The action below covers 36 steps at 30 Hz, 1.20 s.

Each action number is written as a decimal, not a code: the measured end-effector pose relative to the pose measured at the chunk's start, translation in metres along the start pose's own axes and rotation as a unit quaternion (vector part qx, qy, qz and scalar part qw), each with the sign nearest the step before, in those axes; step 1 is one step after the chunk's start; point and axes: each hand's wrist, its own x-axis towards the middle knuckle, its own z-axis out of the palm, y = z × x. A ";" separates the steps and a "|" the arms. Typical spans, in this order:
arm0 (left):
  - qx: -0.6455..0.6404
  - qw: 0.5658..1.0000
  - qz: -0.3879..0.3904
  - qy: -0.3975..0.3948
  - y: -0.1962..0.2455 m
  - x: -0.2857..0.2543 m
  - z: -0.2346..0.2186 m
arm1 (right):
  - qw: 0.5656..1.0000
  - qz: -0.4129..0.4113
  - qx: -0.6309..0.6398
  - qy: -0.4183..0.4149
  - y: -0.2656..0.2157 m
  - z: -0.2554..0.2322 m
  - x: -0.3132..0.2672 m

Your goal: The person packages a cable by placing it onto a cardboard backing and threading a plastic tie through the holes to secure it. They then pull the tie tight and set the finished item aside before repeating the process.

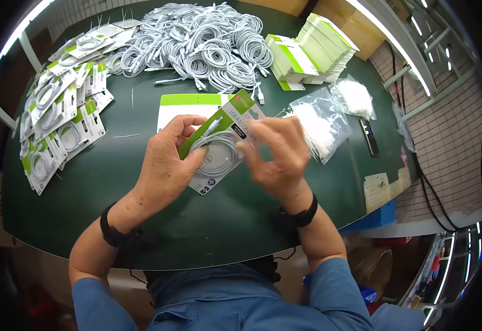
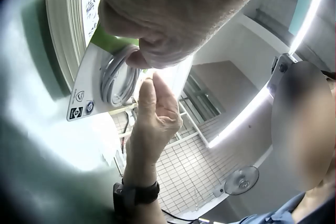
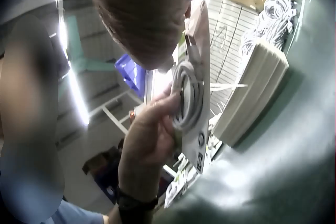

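Frame centre: left hand (image 1: 166,165) grips card (image 1: 203,185), thumb over coil (image 1: 219,160), likely to pin it flat; right hand (image 1: 282,157) beside, fingers bent, can't tell if pinching anything. Right of centre: clear bag (image 1: 337,126), white ties (image 1: 318,135) inside. Top centre: cable heap (image 1: 213,41)

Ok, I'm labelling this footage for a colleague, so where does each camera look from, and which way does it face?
Head: worn on the head, facing forward and down over the green table; shows left hand, right hand, forearms, blue clothing.
Left wrist: on that wrist, looking past the near left hand, top, towards the right hand; blue clothing lower right.
Right wrist: on that wrist, looking past the near right hand, top, towards the left hand; blue clothing lower left.
Both wrist views share the carded cable.
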 end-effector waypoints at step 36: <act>0.003 0.999 0.041 0.021 -0.008 -0.002 0.003 | 0.998 -0.056 0.019 0.007 -0.010 0.044 -0.010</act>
